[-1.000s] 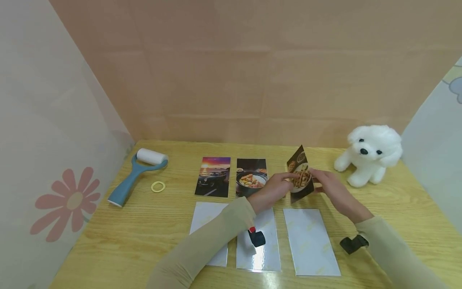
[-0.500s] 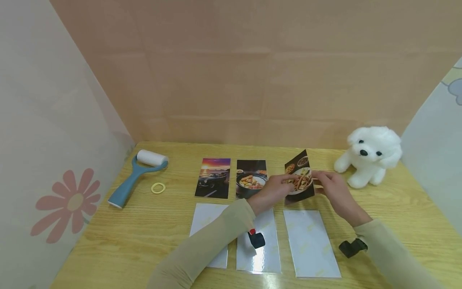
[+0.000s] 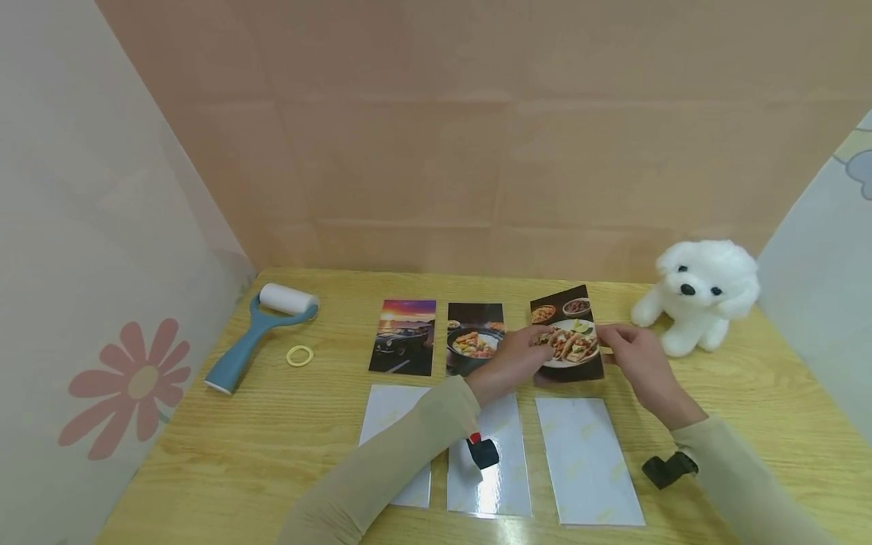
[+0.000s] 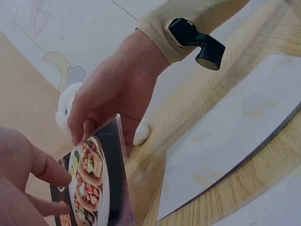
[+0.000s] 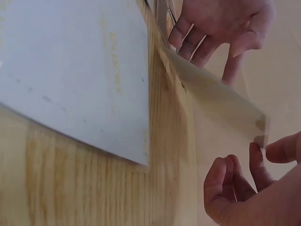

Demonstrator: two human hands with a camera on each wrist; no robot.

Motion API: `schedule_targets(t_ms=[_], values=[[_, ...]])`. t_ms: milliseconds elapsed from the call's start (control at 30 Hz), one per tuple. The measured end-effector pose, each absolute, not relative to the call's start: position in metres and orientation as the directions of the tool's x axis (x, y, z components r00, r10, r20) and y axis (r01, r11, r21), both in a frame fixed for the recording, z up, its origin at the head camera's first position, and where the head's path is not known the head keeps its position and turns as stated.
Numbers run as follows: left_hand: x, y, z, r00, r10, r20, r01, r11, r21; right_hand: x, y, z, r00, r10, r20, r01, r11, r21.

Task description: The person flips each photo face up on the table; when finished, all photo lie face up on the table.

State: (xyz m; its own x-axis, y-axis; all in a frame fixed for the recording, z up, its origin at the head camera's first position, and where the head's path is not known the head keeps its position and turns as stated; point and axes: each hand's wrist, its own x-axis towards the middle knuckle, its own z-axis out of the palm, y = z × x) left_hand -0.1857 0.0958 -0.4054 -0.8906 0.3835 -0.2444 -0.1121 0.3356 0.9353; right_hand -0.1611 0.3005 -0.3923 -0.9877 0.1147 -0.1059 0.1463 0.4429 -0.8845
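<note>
A glossy photo of tacos on a plate (image 3: 576,348) stands tilted over the back right of the table. My right hand (image 3: 640,365) pinches its right edge between thumb and index finger. In the right wrist view, the photo's pale back (image 5: 216,101) shows, with the right hand (image 5: 254,193) at one end. My left hand (image 3: 512,359) lies at the photo's left side, fingers fairly straight and spread. Seen from the left wrist, the left hand's fingertips (image 4: 61,178) are at the picture side. A white sheet (image 3: 589,462) lies in front of the photo.
A car photo (image 3: 402,337) and a rice-bowl photo (image 3: 474,318) lie left of the hands. Two more white sheets, including the middle sheet (image 3: 500,484), lie nearer. A blue-handled lint roller (image 3: 252,333) and yellow ring (image 3: 300,356) are far left; a plush dog (image 3: 705,291) sits right.
The taco photo has turned from nearly edge-on to face the head camera and tipped lower. My right hand has shifted slightly right with its edge; the left hand stays almost in place.
</note>
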Motion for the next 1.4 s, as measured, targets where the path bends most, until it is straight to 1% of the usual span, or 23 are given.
schedule_targets(t_ms=[67, 267, 433, 500, 567, 667, 733, 800, 933, 1067, 1267, 1333, 1400], values=[[-0.186, 0.094, -0.405, -0.9, 0.364, -0.238, -0.105, 0.349, 0.931, -0.161, 0.302, -0.393, -0.984, 0.139, -0.112, 0.161, 0.429, -0.889], [-0.187, 0.089, -0.405, -0.915, 0.309, -0.26, -0.156, 0.324, 0.933, -0.163, 0.303, -0.394, -0.975, 0.177, -0.135, 0.192, 0.36, -0.913], [-0.187, 0.081, -0.403, -0.912, 0.318, -0.258, -0.147, 0.336, 0.931, -0.162, 0.303, -0.398, -0.98, 0.18, -0.086, 0.144, 0.338, -0.93], [-0.186, 0.077, -0.403, -0.91, 0.331, -0.251, -0.132, 0.343, 0.93, -0.161, 0.303, -0.4, -0.982, 0.187, -0.034, 0.103, 0.375, -0.921], [-0.186, 0.074, -0.403, -0.906, 0.344, -0.247, -0.129, 0.331, 0.935, -0.159, 0.302, -0.401, -0.982, 0.188, 0.028, 0.062, 0.457, -0.887], [-0.185, 0.071, -0.401, -0.906, 0.349, -0.242, -0.129, 0.316, 0.94, -0.158, 0.301, -0.403, -0.973, 0.193, 0.128, 0.016, 0.606, -0.795], [-0.185, 0.07, -0.399, -0.907, 0.35, -0.233, -0.127, 0.301, 0.945, -0.158, 0.299, -0.404, -0.964, 0.194, 0.182, -0.002, 0.68, -0.733], [-0.185, 0.07, -0.398, -0.91, 0.351, -0.222, -0.112, 0.307, 0.945, -0.158, 0.298, -0.407, -0.954, 0.185, 0.235, -0.026, 0.731, -0.681], [-0.185, 0.07, -0.397, -0.91, 0.363, -0.202, -0.08, 0.323, 0.943, -0.158, 0.295, -0.41, -0.941, 0.141, 0.308, -0.081, 0.789, -0.609], [-0.184, 0.069, -0.397, -0.914, 0.361, -0.188, -0.059, 0.34, 0.939, -0.158, 0.294, -0.41, -0.953, 0.088, 0.289, -0.103, 0.804, -0.586], [-0.188, 0.072, -0.403, -0.911, 0.375, -0.172, -0.031, 0.355, 0.935, -0.156, 0.294, -0.406, -0.981, 0.031, 0.194, -0.091, 0.802, -0.59], [-0.19, 0.075, -0.406, -0.909, 0.377, -0.177, -0.013, 0.398, 0.917, -0.156, 0.295, -0.405, -0.988, 0.007, 0.157, -0.088, 0.802, -0.59], [-0.192, 0.078, -0.409, -0.912, 0.366, -0.184, 0.013, 0.476, 0.879, -0.157, 0.296, -0.404, -0.992, -0.022, 0.127, -0.093, 0.803, -0.589]])
